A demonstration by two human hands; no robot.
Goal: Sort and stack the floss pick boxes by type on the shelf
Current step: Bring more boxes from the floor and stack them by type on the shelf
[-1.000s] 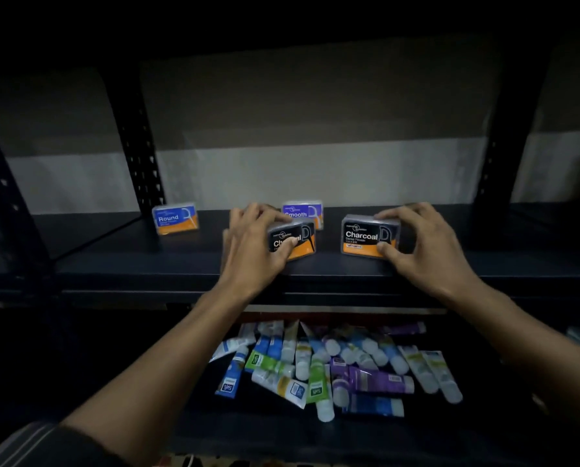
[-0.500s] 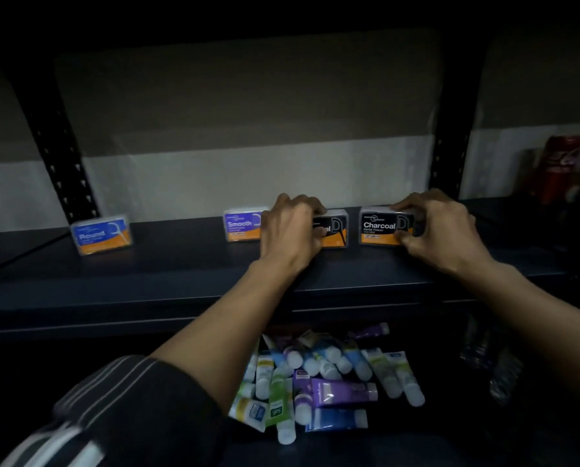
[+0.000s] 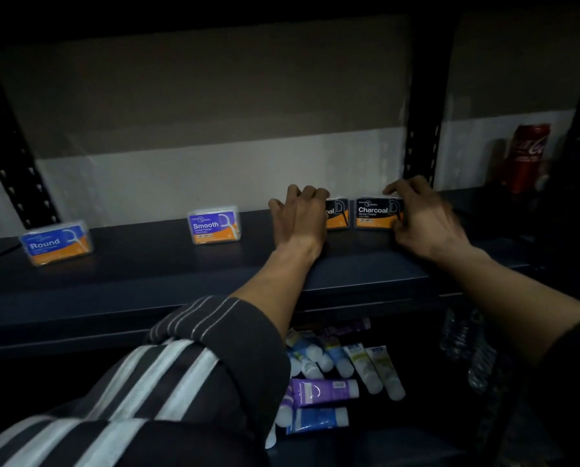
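Observation:
Two black-and-orange Charcoal floss pick boxes stand side by side on the dark shelf (image 3: pixel 180 284), almost touching. My left hand (image 3: pixel 298 219) grips the left Charcoal box (image 3: pixel 337 214) and hides most of its label. My right hand (image 3: pixel 423 220) holds the right Charcoal box (image 3: pixel 376 214) by its right end, fingers over the top. A blue-and-orange Smooth box (image 3: pixel 214 225) stands alone further left. A blue-and-orange Round box (image 3: pixel 57 244) sits near the shelf's left end.
A red cola can (image 3: pixel 529 156) stands on the shelf at the far right, behind a black upright post (image 3: pixel 421 129). Another perforated post (image 3: pixel 15 183) rises at the left. Several tubes (image 3: pixel 332 379) lie heaped on the lower shelf.
Both hands slid the two Charcoal boxes to the right and toward the back of the shelf, closing the gap between them. The Smooth box now stands apart on the left.

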